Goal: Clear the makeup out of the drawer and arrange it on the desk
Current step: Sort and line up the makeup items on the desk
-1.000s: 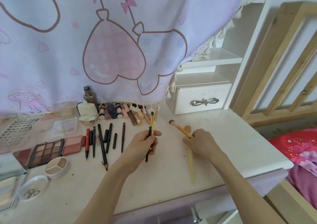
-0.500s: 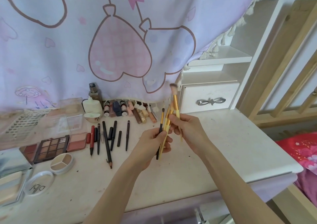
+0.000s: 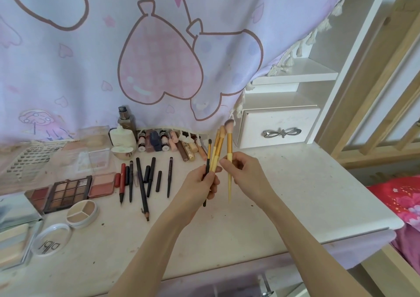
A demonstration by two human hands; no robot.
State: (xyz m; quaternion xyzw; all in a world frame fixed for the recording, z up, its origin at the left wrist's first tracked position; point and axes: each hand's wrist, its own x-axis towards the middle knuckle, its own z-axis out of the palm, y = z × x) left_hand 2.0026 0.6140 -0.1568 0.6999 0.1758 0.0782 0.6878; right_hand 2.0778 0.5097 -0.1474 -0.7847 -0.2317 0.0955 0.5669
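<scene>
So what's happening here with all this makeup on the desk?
A person is sorting makeup brushes above a white desk. The left hand grips a small bunch of brushes, bristles up, while the right hand pinches one yellow brush upright beside them. To the left, pencils, palettes and small bottles lie in rows on the desk.

— From where does the single head view look?
— From above, close, facing forward and down at the white desk top (image 3: 306, 183), toward the lilac hanging cloth (image 3: 68, 74) behind.
</scene>
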